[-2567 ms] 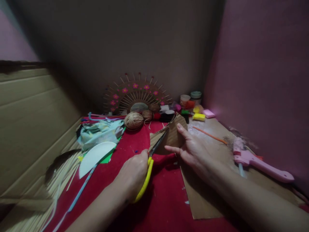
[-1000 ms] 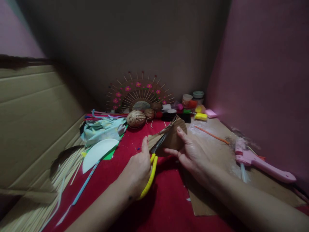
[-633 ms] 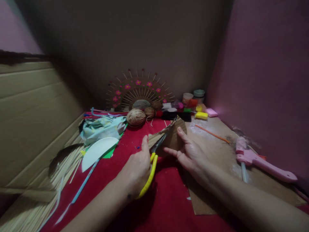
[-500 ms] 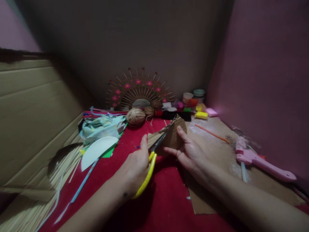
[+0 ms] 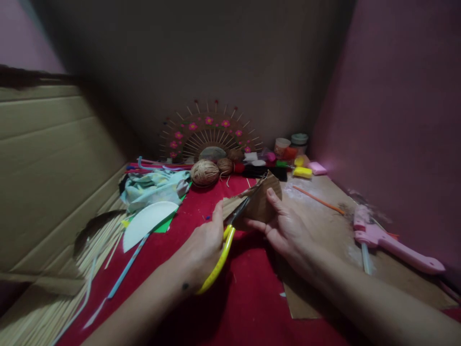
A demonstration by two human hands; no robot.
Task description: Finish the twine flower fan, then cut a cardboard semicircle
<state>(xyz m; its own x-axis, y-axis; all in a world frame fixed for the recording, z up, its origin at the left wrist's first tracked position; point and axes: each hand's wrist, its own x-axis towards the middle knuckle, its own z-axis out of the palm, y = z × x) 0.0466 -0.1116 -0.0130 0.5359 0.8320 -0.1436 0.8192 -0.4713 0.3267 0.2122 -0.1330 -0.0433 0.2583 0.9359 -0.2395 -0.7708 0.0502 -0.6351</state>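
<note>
My left hand [image 5: 205, 247] is closed round the yellow handles of a pair of scissors [image 5: 226, 250]. The dark blades lie across a piece of brown corrugated cardboard [image 5: 267, 204], pointing up and to the right toward its top corner. My right hand [image 5: 284, 223] grips that cardboard at its right side, thumb in front and the other fingers partly behind it. Both hands are above the red cloth [image 5: 248, 293], close together. Part of the left fingers is hidden behind the handles and cardboard.
A pink glue gun [image 5: 392, 242] rests on a brown board [image 5: 306, 298] at right, near an orange stick [image 5: 319, 199]. Twine balls [image 5: 204, 173] and a flowered fan [image 5: 209, 121] stand behind. At left lie a white half-disc [image 5: 147, 223], crumpled cloth [image 5: 156, 187] and thin sticks [image 5: 46, 317].
The scissors and cardboard keep nearly the same pose in my hands. The whole view has shifted slightly, with things appearing a little farther right.
</note>
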